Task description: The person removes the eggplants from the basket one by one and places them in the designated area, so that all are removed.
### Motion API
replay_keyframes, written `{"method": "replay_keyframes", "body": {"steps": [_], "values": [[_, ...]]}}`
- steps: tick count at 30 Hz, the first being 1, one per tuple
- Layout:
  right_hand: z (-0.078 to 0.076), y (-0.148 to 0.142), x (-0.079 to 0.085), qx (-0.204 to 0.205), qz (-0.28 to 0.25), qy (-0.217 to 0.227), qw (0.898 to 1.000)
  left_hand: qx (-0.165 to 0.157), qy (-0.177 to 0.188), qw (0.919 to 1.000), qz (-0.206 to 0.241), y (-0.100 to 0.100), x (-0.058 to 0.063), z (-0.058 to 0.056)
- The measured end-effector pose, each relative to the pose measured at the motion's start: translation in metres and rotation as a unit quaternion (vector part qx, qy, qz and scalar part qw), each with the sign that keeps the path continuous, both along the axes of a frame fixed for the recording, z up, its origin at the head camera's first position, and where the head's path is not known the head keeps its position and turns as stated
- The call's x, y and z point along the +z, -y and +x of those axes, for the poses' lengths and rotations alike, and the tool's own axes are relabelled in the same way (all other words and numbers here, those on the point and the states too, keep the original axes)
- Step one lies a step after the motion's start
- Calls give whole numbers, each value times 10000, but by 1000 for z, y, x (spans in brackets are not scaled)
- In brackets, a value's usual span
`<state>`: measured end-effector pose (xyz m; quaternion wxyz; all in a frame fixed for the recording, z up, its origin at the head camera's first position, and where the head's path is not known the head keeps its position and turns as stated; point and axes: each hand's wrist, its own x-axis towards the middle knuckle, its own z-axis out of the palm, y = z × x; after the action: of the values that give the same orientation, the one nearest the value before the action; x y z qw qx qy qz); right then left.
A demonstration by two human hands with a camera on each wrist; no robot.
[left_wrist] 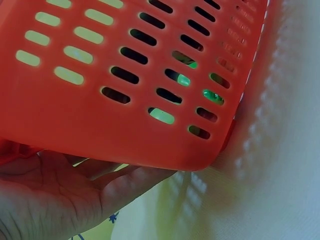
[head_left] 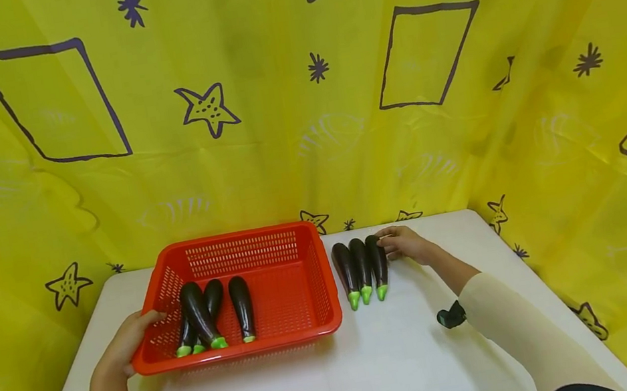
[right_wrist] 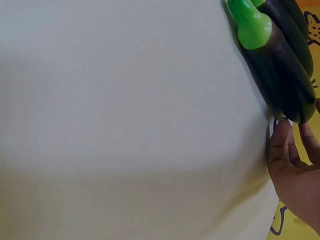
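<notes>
My left hand (head_left: 123, 345) grips the left end of a red plastic basket (head_left: 305, 344), its fingers over the rim and its palm beneath in the left wrist view. Inside the basket, several dark purple eggplants with green stem ends lie toward the left, one eggplant (head_left: 202, 317) crossing over others. Right of the basket, three eggplants lie side by side on the white tabletop, stems toward me. At the rightmost eggplant (head_left: 378, 267), my right hand (head_left: 409, 245) pinches the rounded far end, with thumb and fingers about it in the right wrist view.
A white cloth-covered table (head_left: 387, 360) spreads under everything. Yellow curtain (head_left: 274, 174) with dark star and square drawings hangs behind and along the sides. Black wrist devices (head_left: 452, 315) sit on both forearms.
</notes>
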<state>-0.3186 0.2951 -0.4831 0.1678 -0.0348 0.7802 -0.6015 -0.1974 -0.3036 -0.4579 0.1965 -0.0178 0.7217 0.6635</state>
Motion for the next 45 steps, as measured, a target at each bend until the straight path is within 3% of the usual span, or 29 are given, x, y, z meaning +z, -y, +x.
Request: {"method": "replay_keyframes", "body": {"steps": [19,26,39,45], "values": [[0,-5,0,-87,250,-134,9996,61,13,10000,-66,0,1,1],[-1,-6,8,27,362,-437,9984,117,22,9999,-76,-1,1,2],[3,4,27,111,-116,-781,9968,166,22,9999,-18,-1,1,2],[7,19,30,-163,-287,-985,9946,138,25,9999,25,1,-1,1]]}}
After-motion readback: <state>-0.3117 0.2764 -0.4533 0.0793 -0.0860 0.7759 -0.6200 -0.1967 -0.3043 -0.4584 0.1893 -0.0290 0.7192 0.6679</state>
